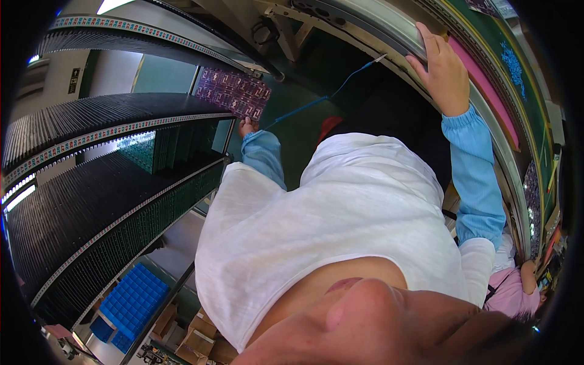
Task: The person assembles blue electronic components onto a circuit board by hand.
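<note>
My left hand point(248, 126) grips the lower corner of a circuit board panel point(234, 92), purplish-brown with a pale repeating pattern. The panel stands at the end of a black slotted rack point(115, 112); whether its far edge sits in a slot, I cannot tell. A thin blue cord point(328, 97) runs from near my left wrist toward the bench edge. On the right, my right hand point(444, 73) rests with fingers apart on the metal rail point(398, 30) of the workbench, holding nothing. Light blue sleeves cover both forearms.
More slotted tiers point(109, 225) of the rack stand on the left, some holding green boards point(164, 152). Below are a blue compartment tray point(134, 298) and cardboard boxes point(204, 334). A green mat point(529, 67) lies on the bench. Another person in pink point(514, 292) is at lower right.
</note>
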